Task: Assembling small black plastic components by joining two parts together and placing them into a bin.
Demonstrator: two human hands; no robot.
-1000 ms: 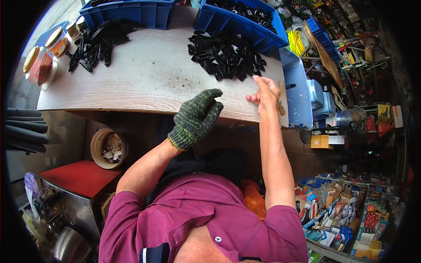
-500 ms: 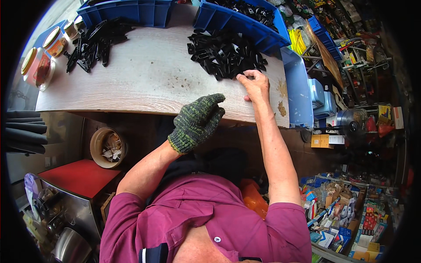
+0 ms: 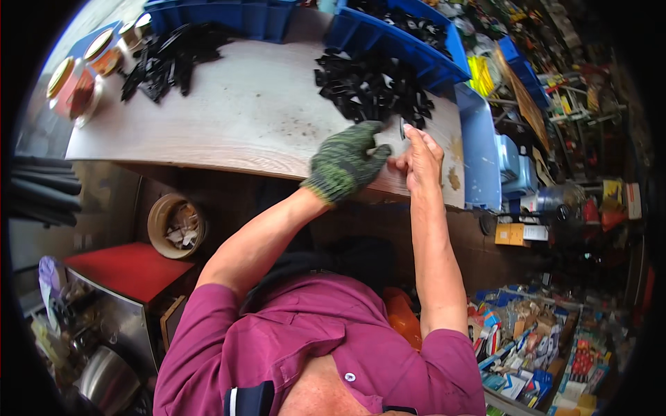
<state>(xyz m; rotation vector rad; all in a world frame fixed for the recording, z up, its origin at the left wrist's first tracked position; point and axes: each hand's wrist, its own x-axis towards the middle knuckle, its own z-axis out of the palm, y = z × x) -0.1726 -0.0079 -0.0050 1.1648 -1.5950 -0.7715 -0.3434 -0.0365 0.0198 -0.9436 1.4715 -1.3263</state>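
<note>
Black pieces lie on the pale wood-grain surface before you, in a room crowded along your right with shelves of mixed goods and, lower down, packets. To your left, below the surface, stand one red-topped cabinet and one beige bucket with pale scraps inside. Two deep-blue bins stand at the far edge, a left bin and a right bin, the latter filled with black pieces; one lighter blue bin sits against the right end. You have two heaps, too tangled to count: a left heap of longer pieces and the right one. Four lidded containers line the left end. Your gloved left hand is partly open, nothing visible in its fingers. Your bare right hand pinches one slim black piece between thumb and forefinger, just beside the right heap.
</note>
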